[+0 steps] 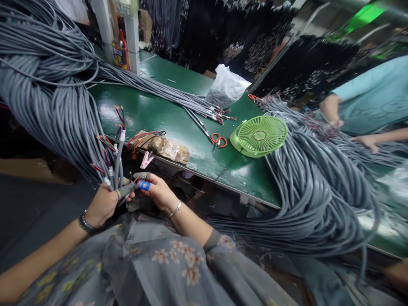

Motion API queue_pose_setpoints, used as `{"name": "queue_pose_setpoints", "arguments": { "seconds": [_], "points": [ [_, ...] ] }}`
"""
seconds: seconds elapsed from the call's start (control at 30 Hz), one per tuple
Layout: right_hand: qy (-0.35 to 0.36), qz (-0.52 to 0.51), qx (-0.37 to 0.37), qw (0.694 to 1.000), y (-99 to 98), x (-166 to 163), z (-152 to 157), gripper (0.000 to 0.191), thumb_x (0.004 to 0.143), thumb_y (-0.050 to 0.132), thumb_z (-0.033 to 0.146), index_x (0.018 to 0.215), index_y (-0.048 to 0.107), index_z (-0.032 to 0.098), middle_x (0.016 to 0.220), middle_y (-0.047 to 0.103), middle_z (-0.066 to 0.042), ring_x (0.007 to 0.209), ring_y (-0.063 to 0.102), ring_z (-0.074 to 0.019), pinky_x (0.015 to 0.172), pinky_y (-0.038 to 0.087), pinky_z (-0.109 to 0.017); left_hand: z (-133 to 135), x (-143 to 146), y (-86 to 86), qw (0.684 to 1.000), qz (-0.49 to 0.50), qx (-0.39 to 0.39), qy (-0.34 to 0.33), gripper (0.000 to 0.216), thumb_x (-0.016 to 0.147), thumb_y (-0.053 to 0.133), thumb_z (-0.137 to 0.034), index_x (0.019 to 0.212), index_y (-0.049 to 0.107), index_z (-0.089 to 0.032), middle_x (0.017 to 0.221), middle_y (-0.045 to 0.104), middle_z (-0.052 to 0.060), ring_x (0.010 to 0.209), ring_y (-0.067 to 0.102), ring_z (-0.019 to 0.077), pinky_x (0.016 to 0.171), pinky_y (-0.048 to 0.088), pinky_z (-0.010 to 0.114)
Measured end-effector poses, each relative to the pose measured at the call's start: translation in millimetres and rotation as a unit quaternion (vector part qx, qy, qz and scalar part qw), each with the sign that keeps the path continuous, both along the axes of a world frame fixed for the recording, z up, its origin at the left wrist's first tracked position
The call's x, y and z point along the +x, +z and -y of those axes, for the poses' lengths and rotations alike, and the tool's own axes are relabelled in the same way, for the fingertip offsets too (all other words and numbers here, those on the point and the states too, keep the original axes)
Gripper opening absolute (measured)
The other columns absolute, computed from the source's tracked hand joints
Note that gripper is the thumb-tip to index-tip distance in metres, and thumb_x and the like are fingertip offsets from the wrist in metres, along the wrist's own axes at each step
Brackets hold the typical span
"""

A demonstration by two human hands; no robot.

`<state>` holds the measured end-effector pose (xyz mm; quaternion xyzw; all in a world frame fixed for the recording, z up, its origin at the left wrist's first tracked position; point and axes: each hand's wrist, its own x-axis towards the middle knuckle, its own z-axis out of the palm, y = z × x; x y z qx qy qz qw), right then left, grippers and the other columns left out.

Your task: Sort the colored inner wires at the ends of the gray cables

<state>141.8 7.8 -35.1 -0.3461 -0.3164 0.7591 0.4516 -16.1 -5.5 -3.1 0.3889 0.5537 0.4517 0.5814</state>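
Observation:
My left hand (103,204) is closed around several grey cables (117,159) whose stripped ends stick up, with thin coloured wires (120,114) fanning out of white collars. Its thumb wears a grey finger cover. Close by on its right, my right hand (161,194) pinches thin coloured wires (135,179) between thumb and finger, near the left thumb. Grey and blue covers wrap its fingertips. Beyond the hands, at the table edge, lies a tape-wrapped block (167,148) with a pink clothespin (146,160) beside it.
On the green table (194,159) are orange-handled scissors (219,140), a green fan (261,135), a clear plastic bag (226,85) and a row of cables (165,93). Large cable bundles hang at left (57,97) and right (318,191). A co-worker's hands (366,142) touch cables at right.

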Motion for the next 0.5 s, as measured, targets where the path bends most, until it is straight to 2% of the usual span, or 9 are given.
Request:
{"name": "queue_pose_setpoints", "arguments": {
  "seconds": [0.2,0.37,0.5],
  "points": [
    [-0.004,0.052,0.051,0.997,-3.2,-13,-5,0.038,0.060,0.089,0.044,0.078,0.068,0.019,0.068,0.066,0.003,0.056,0.055,-0.0101,0.055,0.045,-0.024,0,-3,1.8,0.999,-0.027,-0.005,-0.031,0.027,0.047,0.087,-0.037,0.049,0.067,-0.020,0.046,0.066,0.001,0.044,0.057,0.0134,0.046,0.047,0.024],
    [-0.029,0.076,0.041,0.996,-5.6,-18,1,0.043,0.060,0.087,0.053,0.074,0.060,0.021,0.056,0.060,0.005,0.049,0.054,-0.0118,0.050,0.043,-0.025,2,-6,0.1,0.995,-0.055,0.008,-0.087,0.027,0.049,0.089,-0.038,0.052,0.069,-0.021,0.049,0.068,0.000,0.048,0.059,0.0150,0.049,0.049,0.026],
    [-0.073,0.088,0.039,0.993,-1.8,-17,5,0.048,0.053,0.088,0.056,0.067,0.058,0.022,0.057,0.058,0.004,0.053,0.054,-0.0124,0.052,0.045,-0.026,2,-4,-6.4,0.998,-0.041,0.005,-0.050,0.032,0.048,0.091,-0.043,0.053,0.068,-0.022,0.050,0.068,0.001,0.049,0.061,0.0173,0.051,0.052,0.028]
  ]
}}
